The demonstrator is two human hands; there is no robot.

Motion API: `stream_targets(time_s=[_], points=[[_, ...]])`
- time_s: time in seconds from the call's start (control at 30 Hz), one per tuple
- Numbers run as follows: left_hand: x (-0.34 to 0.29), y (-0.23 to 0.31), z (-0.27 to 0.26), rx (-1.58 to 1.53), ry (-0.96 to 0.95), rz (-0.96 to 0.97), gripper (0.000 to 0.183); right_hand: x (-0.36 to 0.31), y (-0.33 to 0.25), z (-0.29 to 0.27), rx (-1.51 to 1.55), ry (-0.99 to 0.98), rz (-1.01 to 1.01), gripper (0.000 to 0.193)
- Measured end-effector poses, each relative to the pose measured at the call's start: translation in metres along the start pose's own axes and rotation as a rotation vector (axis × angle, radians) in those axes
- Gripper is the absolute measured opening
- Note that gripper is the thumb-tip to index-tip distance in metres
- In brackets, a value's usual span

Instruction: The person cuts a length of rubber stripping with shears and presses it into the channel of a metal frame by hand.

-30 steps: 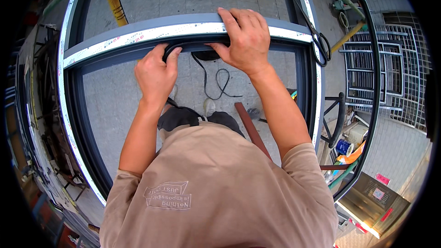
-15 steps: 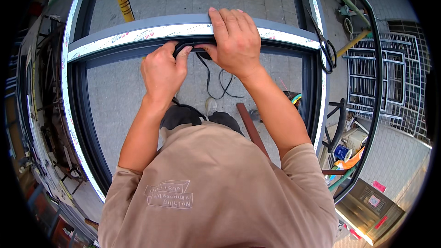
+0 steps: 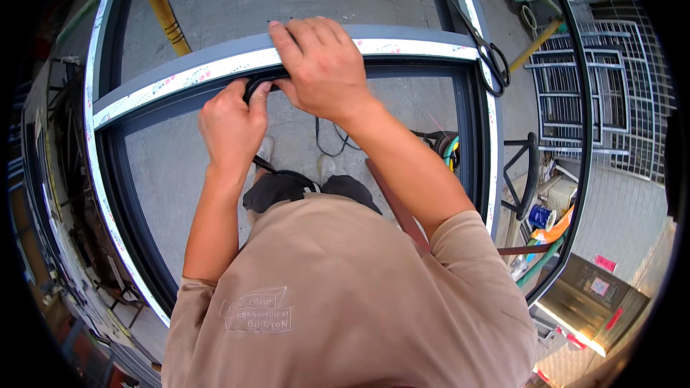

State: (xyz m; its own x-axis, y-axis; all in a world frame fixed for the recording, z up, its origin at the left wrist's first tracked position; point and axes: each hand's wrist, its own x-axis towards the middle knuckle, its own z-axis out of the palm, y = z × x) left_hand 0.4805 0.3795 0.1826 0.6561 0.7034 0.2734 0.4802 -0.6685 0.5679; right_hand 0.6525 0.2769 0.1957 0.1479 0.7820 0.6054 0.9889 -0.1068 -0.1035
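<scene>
A dark grey metal window frame (image 3: 424,48) with printed white protective film lies across in front of me. My left hand (image 3: 233,128) pinches a black rubber sealing strip (image 3: 253,87) between thumb and fingers, just under the frame's crossbar. Over the top of that crossbar curl the fingers of my right hand (image 3: 323,72), while its thumb presses at the strip along the near inner edge. My two thumbs almost meet there. A thin loose length of black strip hangs below, toward the ground. The groove behind my fingers is hidden.
Black-handled scissors (image 3: 496,72) lie on the frame's right corner. A yellow pole (image 3: 164,13) slants under the far left opening. Metal grilles (image 3: 604,93) stand at right, near a blue container (image 3: 540,217). A reddish-brown bar (image 3: 394,201) lies by my legs.
Both hands have shifted left along the crossbar, the right one staying close to the left. The left hand still pinches the strip. The view has shifted a little.
</scene>
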Motion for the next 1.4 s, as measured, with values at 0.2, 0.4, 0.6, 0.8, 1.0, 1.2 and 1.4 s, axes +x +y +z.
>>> stream_targets(time_s=[0.2, 0.4, 0.6, 0.8, 1.0, 1.2, 1.4], points=[[0.001, 0.002, 0.0, -0.007, -0.018, 0.002, 0.031, -0.005, 0.011, -0.011, 0.05, -0.071, 0.041, 0.09], [0.0, -0.003, 0.002, -0.064, -0.017, -0.005, 0.031, -0.023, 0.043, -0.047, -0.012, -0.169, 0.098, 0.093], [0.001, -0.014, 0.005, -0.072, -0.002, 0.048, 0.033, -0.024, 0.045, -0.044, -0.003, -0.141, 0.063, 0.095], [0.004, -0.014, -0.005, -0.113, -0.105, 0.075, 0.035, -0.033, 0.06, -0.063, -0.039, -0.21, 0.119, 0.092], [0.008, -0.018, -0.004, -0.171, -0.165, 0.092, 0.036, -0.035, 0.057, -0.067, -0.068, -0.244, 0.177, 0.091], [0.008, -0.013, -0.007, -0.16, -0.142, 0.037, 0.036, -0.017, 0.039, -0.063, -0.042, -0.264, 0.229, 0.09], [-0.008, -0.005, -0.014, -0.183, -0.118, -0.07, 0.028, 0.019, 0.0, -0.009, -0.011, -0.174, -0.037, 0.07]])
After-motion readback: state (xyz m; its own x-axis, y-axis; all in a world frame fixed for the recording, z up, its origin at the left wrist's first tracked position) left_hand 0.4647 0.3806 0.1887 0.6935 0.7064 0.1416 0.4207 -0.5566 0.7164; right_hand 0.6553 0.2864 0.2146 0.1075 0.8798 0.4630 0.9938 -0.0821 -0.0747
